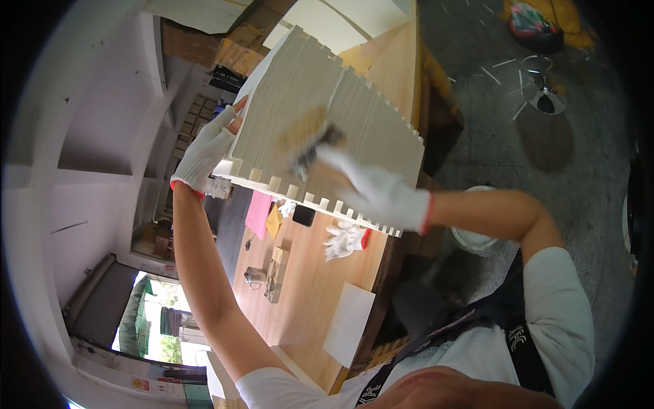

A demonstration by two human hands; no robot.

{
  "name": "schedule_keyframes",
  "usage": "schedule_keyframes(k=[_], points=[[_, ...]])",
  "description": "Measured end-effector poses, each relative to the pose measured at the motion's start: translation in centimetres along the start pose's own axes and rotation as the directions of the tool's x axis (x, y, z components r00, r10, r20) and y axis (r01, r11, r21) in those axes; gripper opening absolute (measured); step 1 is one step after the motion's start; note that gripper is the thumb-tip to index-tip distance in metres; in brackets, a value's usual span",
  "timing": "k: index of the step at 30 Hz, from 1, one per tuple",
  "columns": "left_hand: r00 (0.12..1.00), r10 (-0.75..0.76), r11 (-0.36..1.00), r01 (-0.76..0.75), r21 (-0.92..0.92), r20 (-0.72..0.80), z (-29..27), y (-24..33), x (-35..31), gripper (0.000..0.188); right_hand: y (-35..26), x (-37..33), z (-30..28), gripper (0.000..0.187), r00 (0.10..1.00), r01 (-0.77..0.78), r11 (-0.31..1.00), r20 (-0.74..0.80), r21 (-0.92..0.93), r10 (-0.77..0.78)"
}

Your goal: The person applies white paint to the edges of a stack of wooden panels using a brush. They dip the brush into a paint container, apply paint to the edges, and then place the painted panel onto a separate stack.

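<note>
A thick block of pale, layered sheets (272,88), notched like teeth along two edges, stands on the table with its striped side facing up toward me. My left hand (208,150), in a white knit glove with bare fingertips showing, grips the block's left edge. My right hand (385,194), gloved in white and smeared by motion, is closed on a brush (303,133). Its wide, yellowish bristles lie over the block's striped face; blur hides whether they touch.
On the wooden table (306,286) lie a spare white glove (344,240), a phone (304,216), a pink sheet (258,215), a metal cup (255,276), a narrow box (276,274) and a white sheet (349,324). A white bucket (475,238) and a stool (548,101) stand on the floor at right.
</note>
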State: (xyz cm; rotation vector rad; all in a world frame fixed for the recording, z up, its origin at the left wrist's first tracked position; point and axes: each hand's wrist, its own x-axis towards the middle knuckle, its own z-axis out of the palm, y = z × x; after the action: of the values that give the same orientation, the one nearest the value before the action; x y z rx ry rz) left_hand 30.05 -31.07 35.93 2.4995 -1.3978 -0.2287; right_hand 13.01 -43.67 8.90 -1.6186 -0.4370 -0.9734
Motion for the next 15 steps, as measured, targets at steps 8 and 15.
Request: schedule_keyframes(k=[8,15], points=[[1.000,-0.023,0.997,0.023,-0.073,-0.005,0.2,-0.6,-0.1,0.055,1.3,5.2,-6.6,0.059,0.829,-0.533,0.843,-0.155,0.068,0.537],[0.997,-0.066,0.998,0.067,0.020,-0.046,0.0,-1.2,-0.1,0.059,-2.4,-4.8,-0.9,0.060,0.959,-0.142,0.966,0.211,-0.216,0.188]])
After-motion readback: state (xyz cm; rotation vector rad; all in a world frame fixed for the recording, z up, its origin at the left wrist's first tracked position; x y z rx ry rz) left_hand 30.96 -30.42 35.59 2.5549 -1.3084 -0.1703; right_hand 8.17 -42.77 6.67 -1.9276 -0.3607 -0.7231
